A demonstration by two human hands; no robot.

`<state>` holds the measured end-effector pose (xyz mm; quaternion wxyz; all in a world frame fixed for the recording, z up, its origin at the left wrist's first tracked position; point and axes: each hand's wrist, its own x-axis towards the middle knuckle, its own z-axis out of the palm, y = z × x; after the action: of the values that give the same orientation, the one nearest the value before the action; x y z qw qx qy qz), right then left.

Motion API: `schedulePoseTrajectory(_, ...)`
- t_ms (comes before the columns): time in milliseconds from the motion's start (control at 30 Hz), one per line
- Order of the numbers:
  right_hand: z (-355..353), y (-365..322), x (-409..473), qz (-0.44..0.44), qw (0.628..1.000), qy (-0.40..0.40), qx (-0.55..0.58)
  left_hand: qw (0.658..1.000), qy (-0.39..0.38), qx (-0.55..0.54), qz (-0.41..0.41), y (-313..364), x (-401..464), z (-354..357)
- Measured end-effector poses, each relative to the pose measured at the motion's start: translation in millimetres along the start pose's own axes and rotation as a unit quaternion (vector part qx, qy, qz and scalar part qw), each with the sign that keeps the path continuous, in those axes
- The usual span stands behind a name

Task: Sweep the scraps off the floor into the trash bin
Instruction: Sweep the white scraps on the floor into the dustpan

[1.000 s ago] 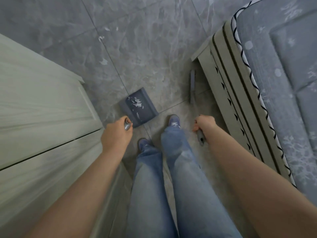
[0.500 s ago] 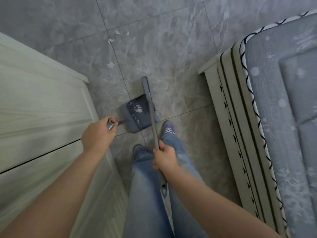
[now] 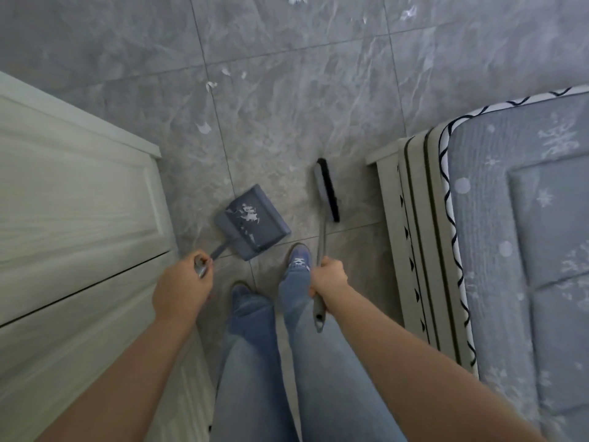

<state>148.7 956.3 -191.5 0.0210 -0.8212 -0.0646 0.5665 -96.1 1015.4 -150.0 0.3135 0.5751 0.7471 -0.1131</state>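
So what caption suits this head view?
Left hand holds dustpan with scraps, right hand holds broom; scraps ahead.

Pale wardrobe door (image 3: 73, 199) left; patterned mattress (image 3: 526, 234) on bed frame (image 3: 411, 237) right

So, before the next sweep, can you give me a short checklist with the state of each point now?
1. Left hand grips the dustpan handle: ok.
2. Right hand grips the broom handle: ok.
3. Dustpan already holds paper scraps: ok.
4. Floor swept: not ok, paper scraps lie ahead on the tiles.
5. Broom head placed beyond those scraps: not ok, it is beside the dustpan.
6. Trash bin location: cannot tell, none in view.
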Motion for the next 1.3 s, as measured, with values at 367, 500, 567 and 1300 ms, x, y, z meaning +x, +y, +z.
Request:
schedulePoseTrajectory(367, 18.2, -19.4, -49.5, -0.082, 0.997, -0.008, -0.009, 0.975, 0.05, -0.188, -0.106, -1.6, 17.4, -35.6)
schedulePoseTrajectory(500, 7.6, -104.6, -45.5, -0.113, 0.993, 0.008, -0.014, 0.955, 0.054, -0.266, -0.118, -7.1, 28.7, -65.1)
schedulePoseTrajectory(567, 12.2, -143.0, -43.8, -0.131, 0.991, 0.015, -0.033, 0.939, 0.038, -0.319, -0.123, -14.4, 40.3, -83.3)
schedulePoseTrajectory(1300, 146.9, -394.3, -20.1, -0.301, 0.877, 0.003, -0.374, 0.762, 0.038, -0.615, -0.2, -57.5, 137.5, -109.7)
